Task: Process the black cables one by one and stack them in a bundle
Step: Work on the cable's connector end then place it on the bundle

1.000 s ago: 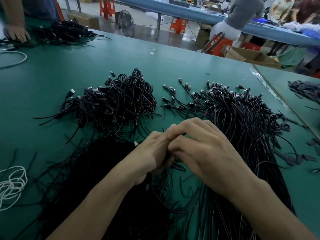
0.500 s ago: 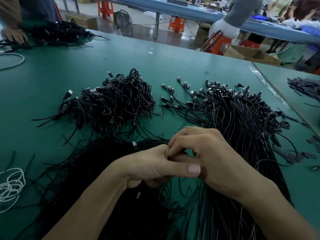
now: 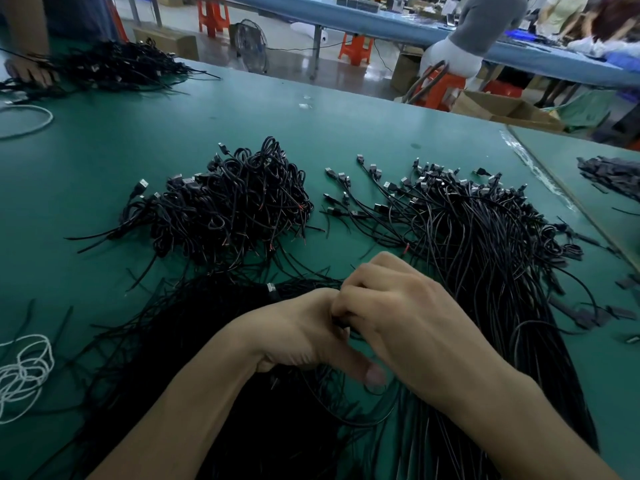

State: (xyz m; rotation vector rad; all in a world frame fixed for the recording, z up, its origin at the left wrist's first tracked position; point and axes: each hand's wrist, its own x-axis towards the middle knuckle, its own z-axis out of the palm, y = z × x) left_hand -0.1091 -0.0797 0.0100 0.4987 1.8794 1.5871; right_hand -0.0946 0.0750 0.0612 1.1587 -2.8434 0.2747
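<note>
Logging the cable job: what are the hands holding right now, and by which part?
The left hand and right hand pinch one black cable between them; which part of it is hidden.

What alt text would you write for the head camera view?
A left hand and right hand meet, right fingers curled on a black cable, above a green table. Beyond lie a tangled cable heap and a straighter pile.

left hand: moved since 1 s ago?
Yes, slightly. The left hand has drawn back toward the person, away from the coiled cable heap, which hasn't shifted. The right hand beside it pinches a black cable.
</note>
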